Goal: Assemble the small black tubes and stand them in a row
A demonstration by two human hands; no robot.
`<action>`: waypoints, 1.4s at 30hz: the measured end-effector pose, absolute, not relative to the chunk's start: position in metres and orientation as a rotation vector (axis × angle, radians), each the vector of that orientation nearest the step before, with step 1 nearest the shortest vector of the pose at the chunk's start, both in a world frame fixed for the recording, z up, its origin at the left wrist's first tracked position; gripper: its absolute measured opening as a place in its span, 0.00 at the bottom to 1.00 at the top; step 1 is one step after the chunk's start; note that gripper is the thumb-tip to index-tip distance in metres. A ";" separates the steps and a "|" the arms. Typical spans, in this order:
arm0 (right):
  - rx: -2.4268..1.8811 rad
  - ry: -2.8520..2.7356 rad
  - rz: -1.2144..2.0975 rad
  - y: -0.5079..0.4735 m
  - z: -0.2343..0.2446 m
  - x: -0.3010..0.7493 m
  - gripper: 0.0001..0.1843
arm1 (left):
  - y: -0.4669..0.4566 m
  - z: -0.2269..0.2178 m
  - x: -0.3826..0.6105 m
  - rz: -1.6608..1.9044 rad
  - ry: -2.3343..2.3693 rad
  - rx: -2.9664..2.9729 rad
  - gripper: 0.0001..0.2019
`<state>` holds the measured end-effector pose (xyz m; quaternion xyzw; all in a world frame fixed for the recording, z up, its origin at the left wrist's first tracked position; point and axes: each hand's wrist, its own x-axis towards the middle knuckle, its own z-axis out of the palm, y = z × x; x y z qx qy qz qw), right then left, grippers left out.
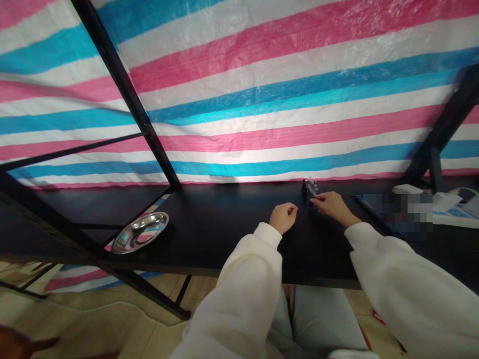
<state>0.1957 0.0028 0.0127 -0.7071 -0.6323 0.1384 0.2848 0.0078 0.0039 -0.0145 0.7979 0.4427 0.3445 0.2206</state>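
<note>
White sleeves end in a loosely curled left hand and a right hand, seemingly pinching, beside a small shiny object on the black table, holds unclear, handling apparently underway, fine control likely needed next.

Dish on table, object right, sheet behind

Striped sheeting behind black table; tiled floor.

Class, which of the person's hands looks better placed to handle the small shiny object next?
Probably the right hand: its fingertips are close to the small shiny object, while the left hand sits farther off.
</note>
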 end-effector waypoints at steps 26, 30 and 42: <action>-1.938 -1.774 0.145 0.024 -0.008 0.181 0.15 | 0.001 -0.011 0.007 0.955 1.217 2.174 0.11; -1.935 -1.774 0.150 0.023 -0.009 0.181 0.14 | 0.001 -0.012 0.008 0.946 1.231 2.153 0.10; -1.841 -1.558 0.559 0.019 -0.014 0.209 0.11 | 0.003 -0.016 0.007 0.957 1.208 2.177 0.10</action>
